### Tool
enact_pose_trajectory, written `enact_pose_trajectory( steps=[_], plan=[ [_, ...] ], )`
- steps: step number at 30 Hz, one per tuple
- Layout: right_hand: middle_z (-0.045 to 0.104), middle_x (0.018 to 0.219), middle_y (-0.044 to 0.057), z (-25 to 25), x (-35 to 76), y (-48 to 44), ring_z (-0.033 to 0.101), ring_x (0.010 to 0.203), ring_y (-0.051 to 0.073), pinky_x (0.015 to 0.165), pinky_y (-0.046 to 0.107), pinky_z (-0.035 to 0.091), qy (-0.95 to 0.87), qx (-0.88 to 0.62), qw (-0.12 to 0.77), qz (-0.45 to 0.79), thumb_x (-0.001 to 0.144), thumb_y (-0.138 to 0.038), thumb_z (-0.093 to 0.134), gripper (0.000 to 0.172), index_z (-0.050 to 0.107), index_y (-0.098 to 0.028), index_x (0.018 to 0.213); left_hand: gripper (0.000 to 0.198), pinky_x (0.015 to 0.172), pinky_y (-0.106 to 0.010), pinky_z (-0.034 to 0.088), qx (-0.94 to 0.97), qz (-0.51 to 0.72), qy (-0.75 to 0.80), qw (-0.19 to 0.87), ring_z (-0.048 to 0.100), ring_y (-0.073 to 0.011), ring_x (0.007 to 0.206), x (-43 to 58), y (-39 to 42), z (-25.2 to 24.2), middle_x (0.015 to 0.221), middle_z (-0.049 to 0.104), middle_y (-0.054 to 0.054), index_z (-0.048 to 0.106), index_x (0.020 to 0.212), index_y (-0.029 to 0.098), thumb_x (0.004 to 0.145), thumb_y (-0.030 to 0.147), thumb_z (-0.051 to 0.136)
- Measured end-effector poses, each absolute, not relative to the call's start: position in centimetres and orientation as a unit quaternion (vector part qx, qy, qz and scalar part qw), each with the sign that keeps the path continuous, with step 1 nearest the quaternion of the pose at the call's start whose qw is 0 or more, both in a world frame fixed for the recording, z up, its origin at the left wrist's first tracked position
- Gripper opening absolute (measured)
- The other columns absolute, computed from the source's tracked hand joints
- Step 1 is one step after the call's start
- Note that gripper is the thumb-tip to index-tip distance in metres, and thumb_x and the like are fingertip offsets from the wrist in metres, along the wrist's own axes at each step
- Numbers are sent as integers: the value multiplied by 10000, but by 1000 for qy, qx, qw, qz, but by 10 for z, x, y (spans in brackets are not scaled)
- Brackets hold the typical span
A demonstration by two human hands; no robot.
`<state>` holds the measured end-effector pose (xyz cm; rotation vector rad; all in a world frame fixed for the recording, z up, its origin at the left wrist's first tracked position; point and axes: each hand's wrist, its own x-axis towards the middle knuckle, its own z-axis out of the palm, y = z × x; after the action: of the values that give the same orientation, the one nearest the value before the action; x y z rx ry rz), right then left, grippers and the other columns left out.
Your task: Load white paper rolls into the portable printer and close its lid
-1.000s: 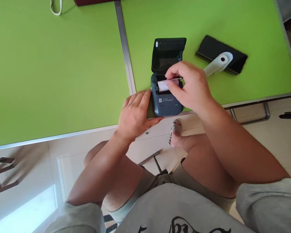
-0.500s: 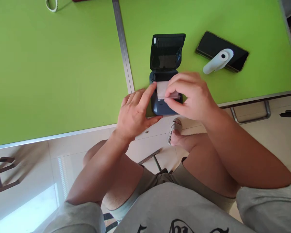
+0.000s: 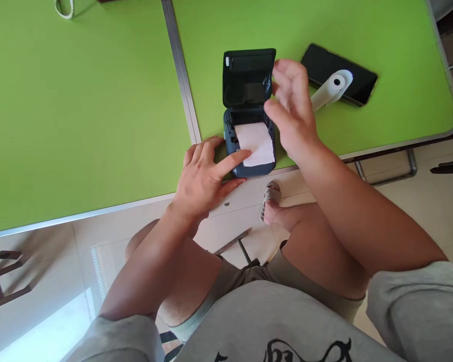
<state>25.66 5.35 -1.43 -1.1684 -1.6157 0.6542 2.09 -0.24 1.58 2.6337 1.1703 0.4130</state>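
Observation:
A small dark blue portable printer (image 3: 232, 163) sits at the table's front edge, its black lid (image 3: 245, 80) raised and tilted back. White paper (image 3: 258, 143) extends from its compartment over the front of the body. My left hand (image 3: 202, 176) steadies the printer from the left: the index fingertip presses on the paper, the thumb lies along the front edge, and the other fingers are by the left side. At the lid's right edge is my right hand (image 3: 294, 110), fingers apart, fingertips at or just behind that edge and thumb near the hinge.
To the right, a dark phone (image 3: 328, 63) lies on the green table (image 3: 98, 110), with a loosely unwound white paper roll (image 3: 330, 90) on it. A metal strip (image 3: 179, 65) crosses the tabletop. A white loop (image 3: 65, 10) lies at the far left.
My right hand has let go of the paper and moved up to the lid's right edge. The paper now lies spread over the printer's front, and my left index finger has moved onto it.

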Motion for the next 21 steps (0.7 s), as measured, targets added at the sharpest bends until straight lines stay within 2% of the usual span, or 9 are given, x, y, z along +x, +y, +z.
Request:
enact_pose_trajectory(
  steps=[2, 4, 7, 10, 13, 18, 21],
  plan=[
    [558, 1418, 94, -14, 255, 61, 549, 1297, 180, 976, 367, 473, -616, -513, 533, 273, 953, -534, 351, 433, 263, -292, 1301, 499, 1020, -504, 425, 899, 143, 399, 108, 528, -347, 1267, 21, -2, 15, 1355, 532, -177, 545, 1421, 375, 959, 563, 536],
    [667, 1203, 90, -10, 253, 63, 635, 1112, 189, 828, 366, 473, -554, -560, 555, 269, 985, -517, 199, 365, 318, -280, 1236, 492, 1024, -497, 424, 899, 143, 400, 108, 530, -341, 1267, 21, -2, 15, 1353, 537, -174, 554, 1407, 367, 953, 558, 553],
    [679, 991, 73, -5, 251, 58, 648, 958, 206, 761, 374, 454, -534, -569, 569, 259, 969, -533, 238, 340, 399, -264, 1101, 485, 1029, -494, 422, 898, 140, 400, 115, 523, -338, 1283, 20, -2, 15, 1368, 536, -173, 556, 1393, 360, 952, 562, 552],
    [669, 1044, 52, -3, 249, 51, 635, 978, 194, 845, 367, 492, -588, -537, 539, 276, 886, -543, 474, 308, 485, -267, 1022, 499, 1033, -504, 417, 897, 140, 400, 120, 518, -345, 1292, 20, -2, 14, 1393, 527, -177, 540, 1401, 352, 951, 568, 550],
    [675, 1129, 21, -1, 247, 45, 640, 1037, 205, 917, 371, 514, -651, -513, 472, 300, 813, -589, 625, 386, 552, -289, 1044, 597, 1058, -504, 402, 892, 145, 408, 134, 508, -344, 1306, 21, -2, 13, 1406, 530, -163, 469, 1458, 334, 929, 590, 574],
    [662, 1162, -8, 7, 258, 46, 618, 1047, 199, 947, 361, 507, -702, -479, 384, 361, 810, -640, 650, 459, 585, -306, 1118, 864, 1075, -494, 388, 873, 137, 438, 165, 504, -368, 1297, 26, 1, 15, 1414, 542, -135, 357, 1532, 297, 810, 647, 679],
    [646, 1243, -12, 12, 268, 51, 595, 1042, 156, 954, 309, 498, -715, -448, 344, 412, 796, -630, 701, 562, 574, -267, 1206, 901, 1070, -503, 378, 862, 128, 455, 184, 485, -387, 1306, 29, 2, 17, 1421, 526, -119, 369, 1520, 313, 759, 646, 719]
  ],
)
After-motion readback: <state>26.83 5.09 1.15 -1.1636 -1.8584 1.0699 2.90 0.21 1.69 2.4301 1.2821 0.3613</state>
